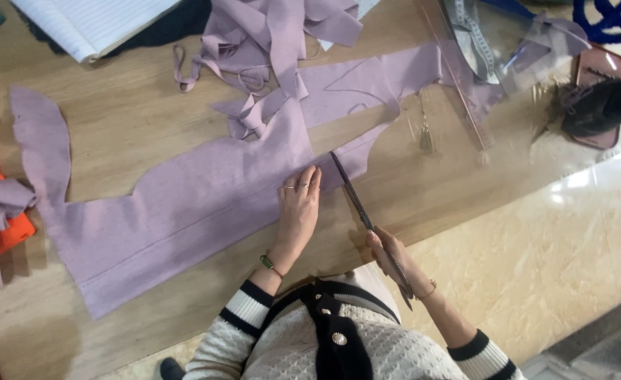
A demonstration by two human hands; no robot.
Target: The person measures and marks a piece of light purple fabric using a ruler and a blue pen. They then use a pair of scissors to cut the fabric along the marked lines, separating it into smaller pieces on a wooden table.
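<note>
A: What is going on around the big lilac cloth?

B: It lies flat on the wooden table, and a cut is under way along its right-hand end. The scissors point away from the person, their tips right at the cloth's edge.

A: And the hands?

B: The left hand rests palm-down on the cloth, fingers pressed together and flat, just beside the blades. It pinches nothing; it only pins the fabric. The right hand sits off the cloth toward the person, its grip closed round the scissor handles.

A: Are the blades apart?

B: They look nearly closed, though from this angle I cannot tell for sure.

A: What would the next snip ask for?

B: By my reckoning, the left hand holding the cloth taut and clear of the blades while the scissors follow the line. The fingers are close to the steel, so that is the risk.

A: Anything else near the cloth?

B: A heap of lilac scraps beyond it, an orange fabric at its left end, and a clear ruler off to the far right.
</note>
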